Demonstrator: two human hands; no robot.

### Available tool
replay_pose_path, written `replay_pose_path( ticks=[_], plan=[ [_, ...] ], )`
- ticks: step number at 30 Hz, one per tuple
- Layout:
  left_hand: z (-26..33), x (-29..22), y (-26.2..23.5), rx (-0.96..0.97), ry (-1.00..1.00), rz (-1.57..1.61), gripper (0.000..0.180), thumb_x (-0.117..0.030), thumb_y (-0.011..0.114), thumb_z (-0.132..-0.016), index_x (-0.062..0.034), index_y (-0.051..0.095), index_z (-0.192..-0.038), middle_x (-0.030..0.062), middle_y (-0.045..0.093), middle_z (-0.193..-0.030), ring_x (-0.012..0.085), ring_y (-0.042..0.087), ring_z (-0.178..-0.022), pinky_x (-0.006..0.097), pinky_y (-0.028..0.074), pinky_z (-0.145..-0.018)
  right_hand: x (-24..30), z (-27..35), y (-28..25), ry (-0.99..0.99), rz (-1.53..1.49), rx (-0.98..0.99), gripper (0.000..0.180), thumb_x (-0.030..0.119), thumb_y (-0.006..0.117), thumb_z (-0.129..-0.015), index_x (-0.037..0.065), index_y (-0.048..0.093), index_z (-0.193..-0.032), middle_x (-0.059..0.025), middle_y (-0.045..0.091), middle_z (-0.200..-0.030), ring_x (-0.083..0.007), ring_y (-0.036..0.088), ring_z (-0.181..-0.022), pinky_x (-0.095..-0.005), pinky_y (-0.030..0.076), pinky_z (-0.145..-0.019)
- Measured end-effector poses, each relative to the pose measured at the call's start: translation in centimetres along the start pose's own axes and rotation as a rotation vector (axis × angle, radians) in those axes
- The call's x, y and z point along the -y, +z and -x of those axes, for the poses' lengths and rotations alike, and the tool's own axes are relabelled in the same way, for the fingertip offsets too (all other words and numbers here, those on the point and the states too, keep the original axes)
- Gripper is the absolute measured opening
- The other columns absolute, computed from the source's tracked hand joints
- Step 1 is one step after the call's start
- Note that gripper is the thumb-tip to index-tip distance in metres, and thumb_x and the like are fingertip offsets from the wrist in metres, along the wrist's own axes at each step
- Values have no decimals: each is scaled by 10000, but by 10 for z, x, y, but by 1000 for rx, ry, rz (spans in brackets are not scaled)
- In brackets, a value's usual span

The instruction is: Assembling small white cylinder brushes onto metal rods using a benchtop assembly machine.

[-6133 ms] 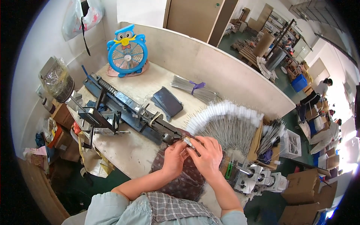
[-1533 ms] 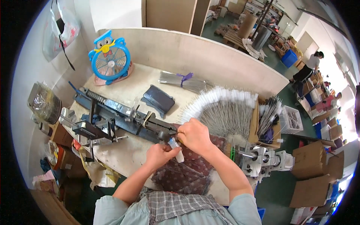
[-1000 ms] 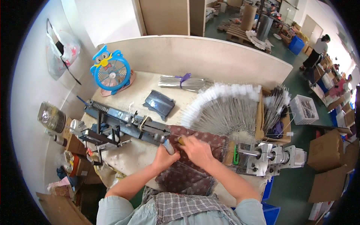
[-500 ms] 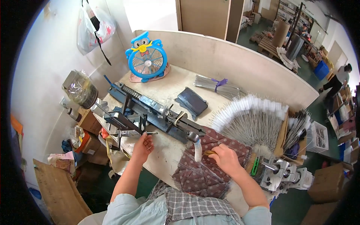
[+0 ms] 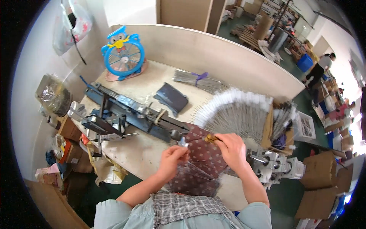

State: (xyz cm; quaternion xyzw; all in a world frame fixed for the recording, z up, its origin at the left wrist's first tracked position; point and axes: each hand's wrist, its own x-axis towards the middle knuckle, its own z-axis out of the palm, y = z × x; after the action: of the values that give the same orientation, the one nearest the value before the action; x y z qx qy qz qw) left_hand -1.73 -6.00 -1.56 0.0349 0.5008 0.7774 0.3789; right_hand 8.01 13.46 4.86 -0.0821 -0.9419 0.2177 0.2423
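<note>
Workroom with a low pale partition [image 5: 213, 47] curving across the upper middle of the frame; co-workers at the right edge, small and blurred. Pale tabletop [image 5: 146, 156] below. Metal jig [image 5: 131, 108] runs diagonally from left to centre; its near end sits at the edge of a brown dotted cloth [image 5: 207, 162].

Left grip [image 5: 172, 160], lower centre: fingers closed round a pale blue-white handle [image 5: 183, 142] at the jig's near end; most of the handle is hidden by the hand. Right grip [image 5: 231, 150], right of centre: thumb and fingers pinch a small yellow-brown piece [image 5: 211, 138], above the cloth and apart from the jig. A thin strand seems to run between piece and jig end; too fine to be sure.

Right of centre, fanned wires with white ends [image 5: 236, 101]; beyond their lower right, a silver spindle unit [image 5: 276, 166].

Judgement on handling: keep the handle firmly enclosed, with fingertips clear of the jig's end; hold the piece in line with the jig, pulling evenly so any strand stays straight; keep the right forearm off the spindle and the fanned wires.
</note>
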Motion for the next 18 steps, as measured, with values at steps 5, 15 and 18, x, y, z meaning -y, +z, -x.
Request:
replay_pose_path(
  ticks=[5, 15, 18],
  plan=[
    [-30, 24, 50, 151, 85, -72, 205, -205, 557, -932, -14, 627, -907, 58, 630, -798, 95, 532, -631, 239, 432, -583, -14, 13, -2, 231, -320, 75, 182, 141, 651, -812, 38, 661, -962, -116, 657, -865, -291, 613, -835, -361, 481, -733],
    [-34, 37, 59, 170, 145, -231, 192, -168, 556, -935, 5, 624, -982, 10, 607, -798, 55, 510, -626, 200, 414, -558, -29, 23, -14, 307, -572, 130, 175, 109, 677, -787, 40, 669, -948, -93, 639, -799, -242, 595, -751, -317, 476, -688],
    [-28, 24, 58, 93, 102, -200, 187, -185, 553, -939, -13, 616, -973, 7, 600, -793, 53, 497, -609, 200, 409, -564, -28, 22, -13, 154, -436, 91, 184, 97, 692, -768, 37, 674, -941, -71, 628, -766, -200, 593, -717, -306, 465, -654]
  ],
)
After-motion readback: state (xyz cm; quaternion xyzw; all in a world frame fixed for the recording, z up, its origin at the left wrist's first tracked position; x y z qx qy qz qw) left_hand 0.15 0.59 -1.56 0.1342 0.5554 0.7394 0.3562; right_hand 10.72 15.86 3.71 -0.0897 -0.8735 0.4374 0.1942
